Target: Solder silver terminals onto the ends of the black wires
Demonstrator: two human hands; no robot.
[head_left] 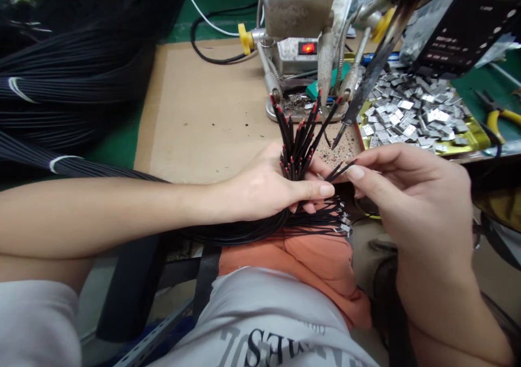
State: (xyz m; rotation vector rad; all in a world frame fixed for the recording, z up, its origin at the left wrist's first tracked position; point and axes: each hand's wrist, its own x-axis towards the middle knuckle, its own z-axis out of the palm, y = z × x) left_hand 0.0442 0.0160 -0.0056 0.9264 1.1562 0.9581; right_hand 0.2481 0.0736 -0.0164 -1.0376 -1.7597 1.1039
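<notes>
My left hand [264, 185] is closed around a bundle of black cables [299, 144], whose stripped ends show red inner wires and point upward. The long part of the bundle loops below my left wrist. Between the thumb and fingers of my right hand [411, 193] is the tip of a single black cable [341, 170], which reaches back toward my left thumb. On my lap lie more black cables [313, 217] with small metal pieces [345, 227] at their ends. A soldering iron [350, 109] points down just above my hands.
A soldering machine [299, 6] with a lit red switch [307, 48] stands on the cardboard sheet [203, 112]. To the right, a yellow tray [476, 133] holds many small metal pieces, near pliers [499, 114] and a phone [464, 25]. Tied black cable bundles [73, 95] lie left.
</notes>
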